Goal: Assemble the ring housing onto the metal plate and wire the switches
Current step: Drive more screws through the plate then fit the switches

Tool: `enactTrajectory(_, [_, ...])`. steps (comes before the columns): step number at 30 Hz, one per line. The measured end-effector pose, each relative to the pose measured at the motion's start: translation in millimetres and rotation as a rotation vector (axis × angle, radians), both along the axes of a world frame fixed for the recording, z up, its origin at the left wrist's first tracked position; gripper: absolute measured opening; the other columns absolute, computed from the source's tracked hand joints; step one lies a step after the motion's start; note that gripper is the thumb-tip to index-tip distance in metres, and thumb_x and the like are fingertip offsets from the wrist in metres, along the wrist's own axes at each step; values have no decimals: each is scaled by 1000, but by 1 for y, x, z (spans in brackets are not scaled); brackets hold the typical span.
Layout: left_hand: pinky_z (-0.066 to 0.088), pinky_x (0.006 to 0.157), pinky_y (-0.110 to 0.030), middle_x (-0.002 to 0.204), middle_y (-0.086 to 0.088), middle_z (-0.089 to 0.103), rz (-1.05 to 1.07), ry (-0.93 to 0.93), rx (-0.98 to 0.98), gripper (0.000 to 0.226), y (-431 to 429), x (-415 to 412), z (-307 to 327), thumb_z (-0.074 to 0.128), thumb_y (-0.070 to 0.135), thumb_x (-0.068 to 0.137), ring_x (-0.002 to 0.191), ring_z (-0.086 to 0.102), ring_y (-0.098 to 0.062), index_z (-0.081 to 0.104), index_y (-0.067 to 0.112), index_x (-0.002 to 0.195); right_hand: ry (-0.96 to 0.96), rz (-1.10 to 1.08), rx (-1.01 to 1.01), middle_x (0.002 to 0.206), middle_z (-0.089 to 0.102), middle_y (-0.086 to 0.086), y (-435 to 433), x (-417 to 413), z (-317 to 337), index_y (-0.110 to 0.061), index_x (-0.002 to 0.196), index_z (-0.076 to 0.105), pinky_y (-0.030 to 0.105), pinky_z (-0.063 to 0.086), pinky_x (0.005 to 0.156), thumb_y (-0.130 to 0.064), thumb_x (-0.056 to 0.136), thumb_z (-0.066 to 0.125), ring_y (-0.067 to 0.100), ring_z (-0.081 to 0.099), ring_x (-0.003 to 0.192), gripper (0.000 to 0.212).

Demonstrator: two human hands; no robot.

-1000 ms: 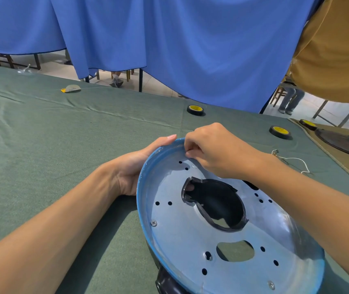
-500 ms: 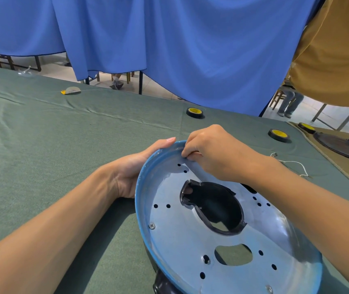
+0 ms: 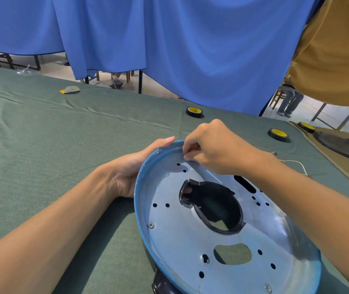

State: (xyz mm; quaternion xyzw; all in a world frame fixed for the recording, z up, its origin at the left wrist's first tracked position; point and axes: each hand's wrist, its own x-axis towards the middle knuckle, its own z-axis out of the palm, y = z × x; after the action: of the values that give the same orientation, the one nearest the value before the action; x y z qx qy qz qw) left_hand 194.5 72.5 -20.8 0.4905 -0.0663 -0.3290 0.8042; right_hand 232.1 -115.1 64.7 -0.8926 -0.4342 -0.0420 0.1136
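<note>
We hold the metal plate [image 3: 190,240] tilted above the green table cloth [image 3: 42,145]. Its near edge is low and its far edge is raised. The ring housing [image 3: 218,200] sits behind the plate and shows as a black collar through the central opening.

The left hand [image 3: 135,164] grips the plate at its far-left rim, with the thumb along the edge and the fingers underneath. One fingertip shows through the central opening. The right hand [image 3: 213,147] is closed to a narrow pinch, with its fingertips against the plate face just inside the far rim, beside a small hole. We cannot tell whether the pinch holds a fastener or anything else.

One screw [image 3: 150,225] is seated at the left of the plate and another at the near edge. We judge the fastening step to be partly complete. The white wire [image 3: 296,163] lies on the cloth to the right, apart from the plate, so wiring appears not yet started.

Hazards from this position:
- Only one hand supports the plate. Pressing down at the far rim can pivot it and let it slip.
- Any small part released on the sloped face is likely to slide towards the openings and drop through.
- The housing can shift behind the plate and bring the holes out of line.
- The finger in the opening can be caught against the metal edge.
</note>
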Motion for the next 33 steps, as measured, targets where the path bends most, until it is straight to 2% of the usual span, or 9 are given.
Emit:
enactTrajectory(3, [55, 74, -28, 86, -5, 74, -5, -16, 1, 53, -1, -1, 1, 68, 61, 80, 78, 70, -17, 77, 11, 94, 9, 8, 2, 73, 73, -2, -2, 1, 2, -13, 81, 78, 28, 55, 68, -2, 82, 70, 9, 64, 66, 14])
enactTrajectory(7, [55, 74, -28, 85, -5, 75, -33, -7, -14, 52, 0, -1, 2, 67, 61, 81, 77, 71, -16, 78, 11, 92, 60, 4, 13, 74, 71, -4, -2, 3, 1, -15, 84, 79, 6, 47, 59, 6, 80, 67, 0, 62, 60, 24])
enactTrajectory(9, [55, 74, -28, 85, -5, 75, -36, -5, -12, 52, 0, -1, 2, 65, 61, 82, 77, 71, -16, 78, 11, 91, 66, -12, 17, 70, 67, -9, 0, 4, -1, -14, 85, 79, 3, 45, 58, 6, 80, 68, -5, 61, 62, 23])
enactTrajectory(12, [55, 70, -27, 81, -5, 74, 0, -3, 7, 50, 0, -1, 2, 71, 60, 76, 73, 70, -16, 78, 12, 87, 84, -45, 48, 59, 60, -19, 2, 5, 0, -15, 82, 80, 7, 47, 56, -3, 80, 73, -4, 61, 60, 14])
enactTrajectory(15, [55, 73, -29, 86, -7, 74, 12, 13, 1, 53, 0, -1, 2, 73, 59, 75, 76, 70, -18, 77, 10, 93, 69, -70, 56, 53, 56, -19, 2, 4, -1, -14, 80, 79, 20, 47, 59, -15, 83, 74, 1, 57, 55, 5])
enactTrajectory(22, [56, 74, -31, 87, -9, 73, 25, 29, 1, 55, 0, -1, 2, 75, 58, 74, 76, 69, -19, 75, 8, 96, 22, -78, 30, 57, 61, -6, 5, 4, -1, -15, 74, 75, 29, 48, 59, -28, 85, 73, 13, 56, 59, 17])
enactTrajectory(26, [53, 82, -35, 94, -9, 72, 47, 33, 0, 58, -1, -1, 1, 75, 60, 74, 84, 67, -21, 73, 9, 102, -2, -115, 46, 58, 58, 1, 3, 5, -8, -20, 63, 65, 29, 32, 55, -40, 87, 69, 15, 46, 58, 31])
enactTrajectory(30, [56, 78, -32, 93, -9, 74, 13, 15, -7, 56, -1, -3, 3, 69, 61, 79, 83, 70, -20, 75, 10, 102, -40, -119, -12, 50, 50, 2, 1, 4, -5, -18, 54, 55, 30, 30, 50, -49, 93, 56, 17, 43, 52, 50])
enactTrajectory(33, [53, 86, -36, 99, -9, 73, 29, 54, -11, 60, -3, -4, 2, 66, 65, 80, 91, 69, -22, 74, 10, 105, -135, -78, 114, 54, 52, -5, -5, 10, 5, -15, 64, 64, 27, 33, 54, -43, 91, 62, 11, 45, 55, 39])
